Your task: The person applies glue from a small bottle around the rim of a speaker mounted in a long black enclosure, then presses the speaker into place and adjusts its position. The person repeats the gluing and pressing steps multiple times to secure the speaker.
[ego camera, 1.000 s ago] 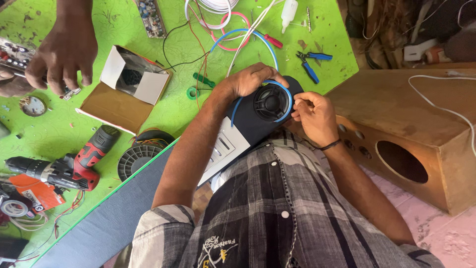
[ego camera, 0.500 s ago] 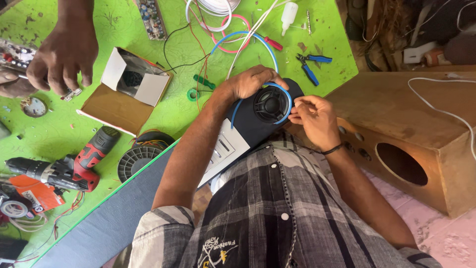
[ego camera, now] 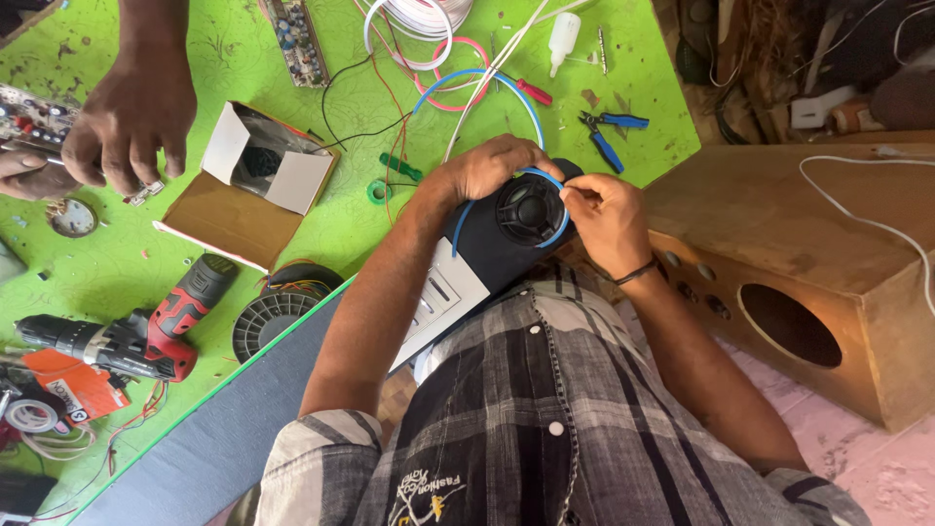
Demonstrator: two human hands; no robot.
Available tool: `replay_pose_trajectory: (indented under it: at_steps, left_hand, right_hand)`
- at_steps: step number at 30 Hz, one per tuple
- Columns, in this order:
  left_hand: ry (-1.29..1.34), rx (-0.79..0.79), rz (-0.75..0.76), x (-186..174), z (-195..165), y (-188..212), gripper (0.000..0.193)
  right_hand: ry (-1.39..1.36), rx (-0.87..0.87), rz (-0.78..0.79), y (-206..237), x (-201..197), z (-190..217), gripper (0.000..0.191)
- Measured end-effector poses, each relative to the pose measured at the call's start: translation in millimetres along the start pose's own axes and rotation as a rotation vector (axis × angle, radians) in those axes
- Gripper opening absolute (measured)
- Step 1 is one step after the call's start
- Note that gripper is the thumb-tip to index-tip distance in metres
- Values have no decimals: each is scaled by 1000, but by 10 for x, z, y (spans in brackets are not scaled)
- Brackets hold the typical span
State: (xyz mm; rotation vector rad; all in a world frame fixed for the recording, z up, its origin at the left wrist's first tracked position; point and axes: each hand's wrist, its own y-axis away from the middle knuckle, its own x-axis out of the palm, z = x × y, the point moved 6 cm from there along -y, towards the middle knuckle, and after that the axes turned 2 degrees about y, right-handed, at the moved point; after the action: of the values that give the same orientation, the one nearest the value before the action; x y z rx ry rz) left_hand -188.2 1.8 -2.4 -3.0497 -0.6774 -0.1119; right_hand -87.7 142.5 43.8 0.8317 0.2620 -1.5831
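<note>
Across the upper left of the view spreads the green surface (ego camera: 243,39), and at three o'clock from the person's chest stands a wooden speaker cabinet (ego camera: 779,253) with a round hole cut in its face, set on the floor within arm's reach. Against the checked shirt (ego camera: 545,429) at centre rests a dark speaker unit (ego camera: 487,253), propped between body and surface edge, likely so both hands stay free to work on it. At nine o'clock of it lies an open cardboard box (ego camera: 243,190), and toward eight o'clock a red drill (ego camera: 146,336) beside a black ribbed reel (ego camera: 268,321). Another person's hand (ego camera: 127,122) hovers at ten o'clock, apart from the work. The left hand (ego camera: 492,166) curls over the unit's top rim, steadying it, while the right hand (ego camera: 609,219) pinches a thin blue wire (ego camera: 477,83) at the round driver (ego camera: 531,209), the wire looping around the driver's edge; whether it sits in a groove I cannot tell. Blue-handled pliers (ego camera: 609,131) lie at one o'clock.
</note>
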Motion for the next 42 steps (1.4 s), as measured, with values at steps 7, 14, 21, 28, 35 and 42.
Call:
replay_pose_trajectory:
  at_steps: [7,14,21,28,35,42]
  left_hand:
    - [-16,-50,-18,34,30,40,31]
    - [-20,-29,23,74,46,26,28]
    - [-44,-68,0,78,102,36,29]
    - [-63,-22,-11,56,20,35,29]
    - [20,-64,-13,42,-81,34,30]
    - [84,-163,-19,54,-120,-20,29]
  right_hand:
    - [136,-236,-91,34,-27,207,12]
    - [68,-94,-57,26,-14,44,14]
    - [-81,51,17,148,-54,-48,18]
    - [-47,51,3,197,-70,100,17]
    - [-45,-135,-303,-607,-782,207,10]
    - [83,-311,-363,-1320,-781,327,19]
